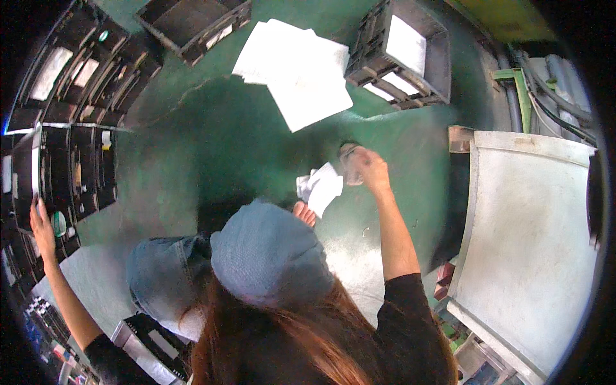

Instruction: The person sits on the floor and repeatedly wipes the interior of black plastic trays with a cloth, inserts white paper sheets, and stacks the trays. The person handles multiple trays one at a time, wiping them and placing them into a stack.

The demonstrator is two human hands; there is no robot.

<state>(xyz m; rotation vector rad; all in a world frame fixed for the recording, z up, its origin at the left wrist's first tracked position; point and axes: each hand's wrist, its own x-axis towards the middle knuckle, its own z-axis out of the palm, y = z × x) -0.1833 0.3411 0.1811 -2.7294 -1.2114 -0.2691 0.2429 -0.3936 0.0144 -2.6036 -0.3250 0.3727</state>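
My left hand (42,232) is stretched out to the far left, fingers extended against the stacked black crates (97,160). Its fingertips meet the lower end of a narrow pale strip (36,160); whether they grip it is unclear. Low over the floor, my right hand (373,170) is closed on a small greyish, partly see-through item (351,165) with a dark top, blurred by motion. Just left of that item lie crumpled white papers (323,186) by my bare toes (304,213). Farther off, large white sheets (301,74) lie overlapping on the green floor.
A black crate (404,58) holding a white sheet stands at the far right, another black crate (196,25) at the far left. A pale worn panel (529,237) fills the right side. Pipes and cables (558,96) run behind it.
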